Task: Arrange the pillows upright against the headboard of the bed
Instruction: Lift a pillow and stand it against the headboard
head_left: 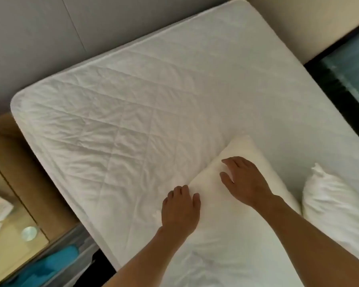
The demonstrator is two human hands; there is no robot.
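A soft cream pillow (222, 204) lies flat on the bed (133, 100), near its lower edge in the view, one rounded corner pointing toward the middle of the white quilted mattress cover with its stitched diamond lines and many small wrinkles. The left hand (179, 210) holds the pillow's long left edge with the fingers (181, 190) curled over it, and the right hand (246, 181) rests palm down on top, fingers loosely spread. Just beside it, at right, lies a second pillow (336, 206), whiter and crumpled, with a puckered corner.
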